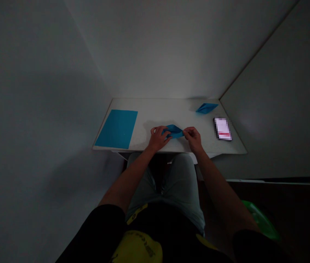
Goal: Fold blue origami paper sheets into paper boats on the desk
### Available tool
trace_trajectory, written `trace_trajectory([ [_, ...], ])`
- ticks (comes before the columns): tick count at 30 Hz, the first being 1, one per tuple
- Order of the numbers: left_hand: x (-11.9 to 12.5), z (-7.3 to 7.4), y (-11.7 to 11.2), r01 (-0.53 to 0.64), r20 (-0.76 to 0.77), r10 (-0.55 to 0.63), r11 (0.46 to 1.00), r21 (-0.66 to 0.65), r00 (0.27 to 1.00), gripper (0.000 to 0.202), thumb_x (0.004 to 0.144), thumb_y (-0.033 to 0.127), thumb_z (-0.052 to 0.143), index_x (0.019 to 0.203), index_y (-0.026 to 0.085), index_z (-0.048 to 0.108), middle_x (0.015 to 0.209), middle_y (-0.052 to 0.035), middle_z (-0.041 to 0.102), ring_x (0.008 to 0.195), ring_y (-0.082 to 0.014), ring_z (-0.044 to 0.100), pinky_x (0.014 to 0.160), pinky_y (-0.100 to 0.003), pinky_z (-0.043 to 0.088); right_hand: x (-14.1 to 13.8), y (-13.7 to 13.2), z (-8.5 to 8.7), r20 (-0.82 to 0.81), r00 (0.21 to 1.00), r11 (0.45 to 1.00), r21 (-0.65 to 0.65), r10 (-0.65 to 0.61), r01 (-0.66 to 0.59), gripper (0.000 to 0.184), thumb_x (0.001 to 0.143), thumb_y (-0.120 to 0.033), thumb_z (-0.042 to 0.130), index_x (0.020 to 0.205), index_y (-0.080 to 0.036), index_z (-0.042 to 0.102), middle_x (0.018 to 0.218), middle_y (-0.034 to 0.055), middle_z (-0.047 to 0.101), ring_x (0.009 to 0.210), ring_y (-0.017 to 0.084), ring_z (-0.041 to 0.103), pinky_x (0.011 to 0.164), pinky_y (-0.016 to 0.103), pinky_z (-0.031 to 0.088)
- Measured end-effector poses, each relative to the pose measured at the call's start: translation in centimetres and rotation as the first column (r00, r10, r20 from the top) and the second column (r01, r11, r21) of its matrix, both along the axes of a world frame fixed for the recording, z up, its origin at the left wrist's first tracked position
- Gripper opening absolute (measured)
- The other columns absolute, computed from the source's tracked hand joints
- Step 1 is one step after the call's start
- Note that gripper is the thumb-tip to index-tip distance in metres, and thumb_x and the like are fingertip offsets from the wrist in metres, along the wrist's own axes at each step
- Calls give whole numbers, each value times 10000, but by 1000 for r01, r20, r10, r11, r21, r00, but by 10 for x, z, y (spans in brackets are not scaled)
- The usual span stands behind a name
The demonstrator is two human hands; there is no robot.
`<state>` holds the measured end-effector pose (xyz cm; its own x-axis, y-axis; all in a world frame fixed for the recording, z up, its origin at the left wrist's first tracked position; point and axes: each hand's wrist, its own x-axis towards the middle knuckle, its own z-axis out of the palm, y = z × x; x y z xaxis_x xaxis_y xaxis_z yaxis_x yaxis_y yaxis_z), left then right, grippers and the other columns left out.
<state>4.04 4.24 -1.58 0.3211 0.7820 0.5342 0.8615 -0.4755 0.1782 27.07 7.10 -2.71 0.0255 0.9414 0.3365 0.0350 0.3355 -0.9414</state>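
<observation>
Between my hands, just above or on the white table, is a folded piece of blue paper (175,130), its middle opened into a boat-like hollow. My left hand (159,137) has its fingers curled around the left end of the paper and covers that end. At the right tip, my right hand (193,138) pinches the paper between thumb and fingers. Toward the back right lies a finished-looking blue paper boat (206,108) with pointed ends.
Flat blue paper sheets or a single sheet (118,128) lie at the table's left. A phone (223,129) with a lit, blurred screen rests at the right. Walls close in the white table (155,109) at the back and both sides. Something green (261,221) is low at right.
</observation>
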Motion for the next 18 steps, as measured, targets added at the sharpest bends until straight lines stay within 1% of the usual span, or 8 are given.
trace_trajectory([
  [3, 1, 2, 0, 11, -8, -11, 999, -44, 1000, 203, 1085, 388, 589, 1133, 307, 769, 1349, -80, 723, 1311, -267, 634, 1182, -530, 343, 7, -2, 4, 148, 989, 1000, 16, 7, -10, 545, 877, -791, 668, 943, -250, 682, 850, 35, 724, 748, 202, 645, 700, 343, 546],
  [5, 3, 3, 0, 23, -14, -24, 998, -65, 1000, 185, 1084, 342, 590, 1106, 315, 771, 1334, -59, 736, 1319, -251, 635, 1198, -523, 330, 14, -3, 12, 338, 940, 998, 32, 48, -62, 514, 961, -739, 602, 980, -244, 738, 911, 52, 767, 833, 228, 689, 761, 361, 564],
  [7, 4, 2, 0, 42, -28, -44, 996, -73, 999, 189, 1080, 285, 585, 1067, 320, 771, 1318, -40, 749, 1330, -237, 633, 1210, -516, 321, 19, -1, 24, 558, 824, 989, 41, 97, -144, 417, 1023, -613, 590, 1047, -247, 789, 980, 59, 793, 886, 239, 708, 793, 366, 565],
  [9, 5, 0, 1, 79, -52, -83, 994, -73, 995, 218, 1073, 230, 576, 1044, 328, 769, 1289, -27, 764, 1325, -227, 639, 1214, -507, 324, 20, 3, 37, 737, 665, 974, 45, 118, -223, 297, 1043, -457, 604, 1140, -265, 809, 1076, 66, 800, 954, 247, 718, 865, 379, 567],
  [11, 4, -1, 1, 126, -84, -132, 989, -75, 988, 242, 1067, 194, 570, 1047, 335, 767, 1261, -22, 776, 1317, -221, 647, 1213, -501, 336, 16, 7, 50, 857, 503, 960, 40, 109, -277, 289, 1036, -315, 597, 1243, -281, 796, 1174, 77, 785, 1047, 257, 715, 948, 390, 556],
  [13, 4, -1, 1, 161, -114, -170, 983, -83, 979, 248, 1066, 180, 570, 1058, 333, 765, 1249, -20, 783, 1318, -215, 652, 1211, -496, 351, 7, 10, 59, 934, 347, 954, 28, 81, -298, 371, 1010, -218, 593, 1332, -285, 765, 1254, 95, 761, 1125, 279, 701, 979, 395, 546],
  [15, 4, -1, 1, 180, -134, -191, 980, -87, 972, 251, 1069, 173, 564, 1073, 326, 763, 1253, -18, 787, 1327, -208, 654, 1210, -494, 364, -3, 10, 65, 975, 219, 960, 21, 42, -279, 435, 985, -181, 602, 1389, -272, 736, 1316, 123, 737, 1158, 308, 691, 962, 401, 549],
  [18, 5, -1, 2, 199, -151, -210, 976, -85, 966, 259, 1081, 180, 546, 1078, 319, 765, 1268, -20, 789, 1328, -203, 662, 1211, -496, 376, -14, 8, 68, 992, 123, 979, 24, 1, -201, 444, 984, -222, 618, 1418, -240, 712, 1340, 169, 719, 1147, 338, 697, 923, 411, 560],
])
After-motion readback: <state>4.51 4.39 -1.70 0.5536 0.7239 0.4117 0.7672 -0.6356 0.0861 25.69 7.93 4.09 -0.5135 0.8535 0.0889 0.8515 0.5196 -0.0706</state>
